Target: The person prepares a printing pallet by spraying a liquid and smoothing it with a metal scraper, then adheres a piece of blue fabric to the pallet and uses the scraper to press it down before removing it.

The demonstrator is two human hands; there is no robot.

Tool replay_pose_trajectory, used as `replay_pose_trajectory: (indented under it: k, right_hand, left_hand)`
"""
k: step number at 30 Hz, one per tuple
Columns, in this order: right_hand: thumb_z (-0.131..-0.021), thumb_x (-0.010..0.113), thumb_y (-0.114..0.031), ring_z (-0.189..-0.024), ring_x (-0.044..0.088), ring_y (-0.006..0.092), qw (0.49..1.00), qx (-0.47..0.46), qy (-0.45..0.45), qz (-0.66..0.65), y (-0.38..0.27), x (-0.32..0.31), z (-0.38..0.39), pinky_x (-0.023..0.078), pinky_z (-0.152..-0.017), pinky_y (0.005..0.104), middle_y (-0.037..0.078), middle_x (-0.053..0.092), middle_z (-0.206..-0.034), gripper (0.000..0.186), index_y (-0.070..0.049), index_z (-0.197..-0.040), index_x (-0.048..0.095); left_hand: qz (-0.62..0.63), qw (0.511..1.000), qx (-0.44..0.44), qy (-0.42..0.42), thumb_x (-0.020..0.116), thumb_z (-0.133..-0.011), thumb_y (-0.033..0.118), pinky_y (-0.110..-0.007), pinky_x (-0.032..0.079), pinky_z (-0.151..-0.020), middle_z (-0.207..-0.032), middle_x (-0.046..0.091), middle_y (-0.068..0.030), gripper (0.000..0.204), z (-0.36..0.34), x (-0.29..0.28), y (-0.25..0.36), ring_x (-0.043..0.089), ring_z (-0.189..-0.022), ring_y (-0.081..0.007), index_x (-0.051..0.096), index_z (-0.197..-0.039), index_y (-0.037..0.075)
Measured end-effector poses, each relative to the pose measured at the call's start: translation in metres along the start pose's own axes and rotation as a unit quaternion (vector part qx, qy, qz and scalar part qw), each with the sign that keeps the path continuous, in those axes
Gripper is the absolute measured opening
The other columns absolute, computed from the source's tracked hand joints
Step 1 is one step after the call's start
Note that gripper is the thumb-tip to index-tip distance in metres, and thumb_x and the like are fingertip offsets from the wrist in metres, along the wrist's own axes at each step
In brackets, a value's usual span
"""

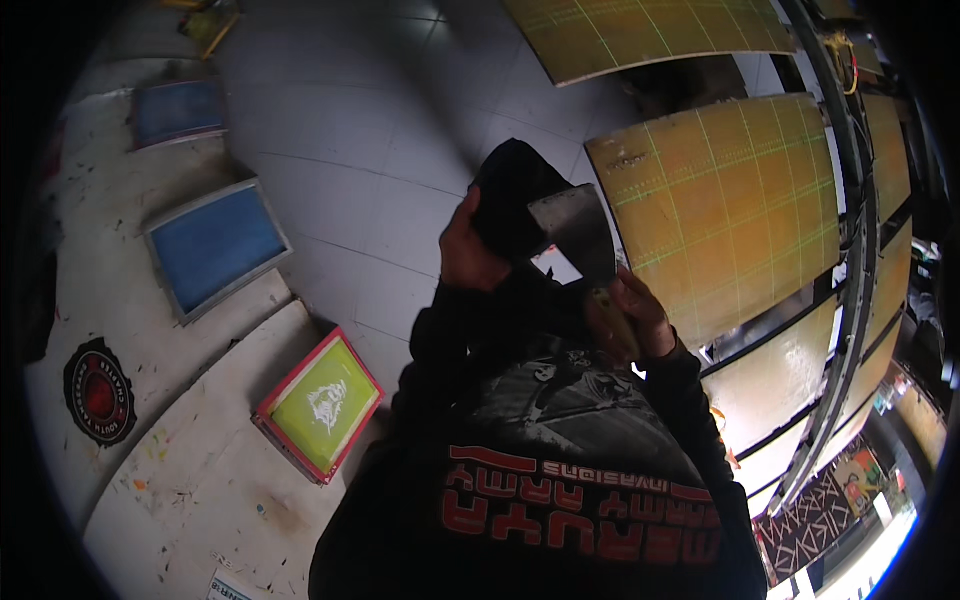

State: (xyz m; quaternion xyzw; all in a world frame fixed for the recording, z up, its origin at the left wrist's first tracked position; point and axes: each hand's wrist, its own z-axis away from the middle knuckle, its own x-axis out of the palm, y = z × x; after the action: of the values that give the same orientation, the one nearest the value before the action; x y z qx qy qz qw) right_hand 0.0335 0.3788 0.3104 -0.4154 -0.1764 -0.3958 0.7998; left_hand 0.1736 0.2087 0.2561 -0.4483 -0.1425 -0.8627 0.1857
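Note:
In front of my chest, my left hand (467,250) is wrapped round the side of a dark black bundle (515,190). It looks like folded cloth or a bag, but the dim light hides its exact kind. My right hand (642,315) grips a scraper (578,230) by its yellowish handle (612,325). The scraper's wide grey metal blade points up and to the left, over the right side of the bundle. Whether blade and bundle touch, I cannot tell.
On the pale, paint-stained tables at left lie a screen with a red frame and yellow-green mesh (325,405) and a blue screen (220,245). A smaller blue screen (180,110) lies farther off. At right, large brown boards with green grid lines (725,190) sit along a dark metal rail (855,200).

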Motion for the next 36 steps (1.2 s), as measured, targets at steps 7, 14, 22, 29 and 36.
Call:
replay_pose_trajectory:
  k: [7, 14, 22, 29, 36]
  right_hand:
    - [-0.097, 0.04, -0.05, -0.033, 0.038, 0.0141, 0.948, 0.141, -0.17, -0.229, 0.016, -0.018, -0.016, 0.029, -0.029, 0.0268, 0.009, 0.044, -0.056, 0.05, -0.001, -0.098, 0.052]
    - [-0.096, 0.041, -0.053, -0.029, 0.034, 0.0103, 0.985, 0.098, -0.099, -0.097, 0.004, -0.019, 0.004, 0.025, -0.027, 0.0242, 0.004, 0.04, -0.045, 0.056, -0.001, -0.076, 0.051]
    - [-0.094, 0.043, -0.056, -0.029, 0.036, 0.0098, 0.987, 0.03, -0.135, -0.082, 0.02, -0.049, 0.034, 0.023, -0.026, 0.0242, 0.003, 0.042, -0.046, 0.057, -0.004, -0.071, 0.047]
    - [-0.096, 0.043, -0.038, -0.041, 0.044, 0.014, 0.898, -0.08, 0.179, 0.394, 0.039, -0.078, 0.1, 0.033, -0.037, 0.0285, 0.006, 0.049, -0.059, 0.027, -0.011, -0.097, 0.045]
    - [-0.095, 0.047, -0.012, -0.06, 0.056, 0.0237, 0.623, -0.004, 0.333, 0.708, 0.073, -0.086, 0.185, 0.044, -0.053, 0.039, 0.011, 0.058, -0.072, 0.046, -0.017, -0.141, 0.044]
  left_hand:
    - [0.004, 0.999, 0.008, -0.043, 0.021, -0.101, 0.044, -0.046, 0.034, -0.106, -0.135, 0.049, -0.014, 0.058, 0.031, 0.045, -0.005, 0.047, -0.125, -0.0283, 0.042, -0.136, 0.003]
    - [-0.052, 0.996, -0.016, -0.07, 0.024, -0.101, 0.045, -0.048, 0.034, -0.106, -0.136, 0.049, -0.0146, 0.059, 0.04, 0.073, -0.007, 0.047, -0.125, -0.0292, 0.038, -0.139, 0.002]
    - [-0.063, 0.992, -0.067, -0.091, 0.024, -0.101, 0.043, -0.048, 0.033, -0.107, -0.138, 0.047, -0.0158, 0.058, 0.04, 0.081, -0.01, 0.045, -0.127, -0.0309, 0.036, -0.14, 0.002]
    - [-0.063, 0.994, -0.007, -0.086, 0.025, -0.102, 0.04, -0.048, 0.027, -0.111, -0.139, 0.045, -0.0197, 0.057, 0.039, 0.072, 0.019, 0.042, -0.129, -0.0345, 0.035, -0.141, 0.0]
    - [-0.025, 0.997, 0.005, -0.076, 0.03, -0.102, 0.035, -0.049, 0.026, -0.112, -0.14, 0.045, -0.0178, 0.052, 0.03, 0.021, 0.042, 0.04, -0.131, -0.0338, 0.038, -0.139, -0.001]
